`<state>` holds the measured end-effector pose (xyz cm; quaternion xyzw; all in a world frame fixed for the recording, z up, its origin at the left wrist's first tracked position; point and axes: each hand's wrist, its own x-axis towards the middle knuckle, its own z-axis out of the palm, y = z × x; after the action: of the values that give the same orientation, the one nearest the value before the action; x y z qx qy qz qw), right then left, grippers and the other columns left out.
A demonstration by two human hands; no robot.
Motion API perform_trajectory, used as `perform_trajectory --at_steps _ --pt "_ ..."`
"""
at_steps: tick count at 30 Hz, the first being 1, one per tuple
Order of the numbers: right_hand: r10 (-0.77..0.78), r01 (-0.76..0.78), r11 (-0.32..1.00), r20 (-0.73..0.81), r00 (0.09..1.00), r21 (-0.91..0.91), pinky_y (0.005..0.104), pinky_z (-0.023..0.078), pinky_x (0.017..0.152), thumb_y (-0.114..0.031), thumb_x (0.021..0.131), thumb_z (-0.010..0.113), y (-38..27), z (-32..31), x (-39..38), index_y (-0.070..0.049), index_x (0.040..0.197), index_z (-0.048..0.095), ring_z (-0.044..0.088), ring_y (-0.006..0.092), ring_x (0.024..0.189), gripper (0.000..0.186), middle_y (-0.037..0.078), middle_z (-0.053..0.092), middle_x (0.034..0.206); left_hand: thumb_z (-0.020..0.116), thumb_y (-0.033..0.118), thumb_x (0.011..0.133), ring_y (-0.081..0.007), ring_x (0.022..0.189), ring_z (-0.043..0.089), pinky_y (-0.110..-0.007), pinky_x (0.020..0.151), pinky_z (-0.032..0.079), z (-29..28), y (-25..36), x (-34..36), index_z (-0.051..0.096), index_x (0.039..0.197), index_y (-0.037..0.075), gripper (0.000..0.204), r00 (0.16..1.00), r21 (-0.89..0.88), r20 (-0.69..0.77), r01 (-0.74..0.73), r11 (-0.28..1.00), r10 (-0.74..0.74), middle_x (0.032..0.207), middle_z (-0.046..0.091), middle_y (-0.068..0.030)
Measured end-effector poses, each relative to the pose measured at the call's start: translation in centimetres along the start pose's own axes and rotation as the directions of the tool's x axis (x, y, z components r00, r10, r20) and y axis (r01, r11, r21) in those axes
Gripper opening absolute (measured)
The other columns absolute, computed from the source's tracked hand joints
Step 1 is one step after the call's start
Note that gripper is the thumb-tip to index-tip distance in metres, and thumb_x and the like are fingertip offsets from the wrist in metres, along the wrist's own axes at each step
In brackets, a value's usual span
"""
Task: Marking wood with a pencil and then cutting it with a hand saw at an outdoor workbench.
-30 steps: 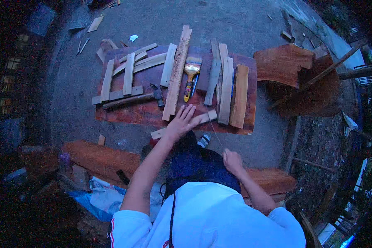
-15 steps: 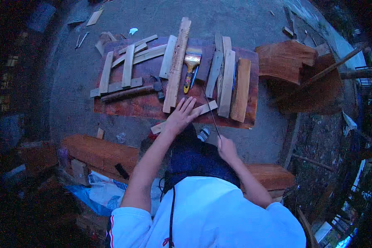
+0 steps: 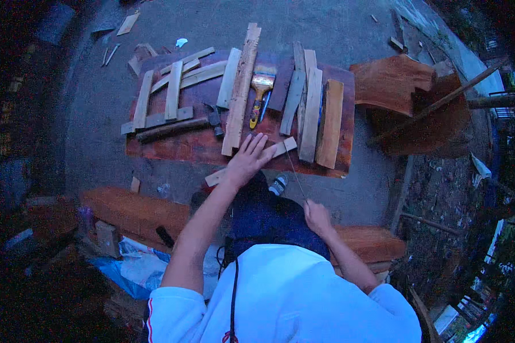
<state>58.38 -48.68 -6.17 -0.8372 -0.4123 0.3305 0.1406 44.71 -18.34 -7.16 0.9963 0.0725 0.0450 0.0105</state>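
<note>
Left hand (image 3: 247,163) flat and fingers spread on a short pale wood strip (image 3: 282,147), pressing, not wrapped round it. Right hand (image 3: 317,218) closed round the near end of a thin dark tool (image 3: 295,171); tool crosses the strip near its right end. Saw or file? Too dim and thin to tell. Strip sits at the near edge of the tabletop (image 3: 166,151), right end on it, left end sticking out past the edge.

Doing this well, my read: firm palm pressure so the strip can't twist, left fingers clear of the tool line, tool kept on one straight path.

Edges/room: grey slat (image 3: 310,117) ends close by the strip's right tip, paintbrush (image 3: 261,86) and rough board (image 3: 243,94) lie beyond, so far side is tight. Near side has more room over the pavement (image 3: 352,197), though a shoe (image 3: 278,184) is close under the tool.
</note>
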Motion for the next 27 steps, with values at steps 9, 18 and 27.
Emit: perform_trajectory --at_steps 9,18,27 --pt "0.039 -0.041 0.999 0.059 0.997 0.035 0.0607 0.048 0.074 -0.029 0.102 0.046 -1.5 -1.4 0.4 0.000 0.096 0.063 0.062 0.0525 0.083 0.035 0.031 0.065 0.088 0.052 0.014 0.088 -0.0370 0.147 0.028 -0.053 0.122 0.022 1.1 0.1 -0.2 0.040 0.148 0.019 0.062 0.996 -0.055 -0.089 -0.011 0.998 0.006 0.156 0.031 -0.0198" --pt "0.085 -0.087 0.989 0.022 0.996 0.116 0.0603 0.048 0.075 -0.031 0.103 0.044 -3.3 -1.9 -0.1 -0.002 0.099 0.065 0.061 0.0528 0.086 0.036 0.031 0.065 0.086 0.051 0.013 0.088 -0.0370 0.147 0.028 -0.050 0.122 0.023 0.0 0.2 -0.1 0.043 0.146 0.018 0.058 1.000 -0.024 -0.008 -0.012 1.000 0.012 0.156 0.031 -0.0195" --pt "0.050 -0.052 0.992 0.017 0.999 0.113 0.0599 0.047 0.074 -0.030 0.103 0.044 -2.5 -2.3 -0.3 -0.001 0.095 0.063 0.061 0.0526 0.083 0.036 0.032 0.063 0.083 0.051 0.013 0.089 -0.0373 0.146 0.029 -0.050 0.121 0.027 0.3 0.2 -0.2 0.042 0.148 0.020 0.060 0.999 -0.014 -0.020 0.030 0.999 -0.030 0.155 0.032 -0.0204"
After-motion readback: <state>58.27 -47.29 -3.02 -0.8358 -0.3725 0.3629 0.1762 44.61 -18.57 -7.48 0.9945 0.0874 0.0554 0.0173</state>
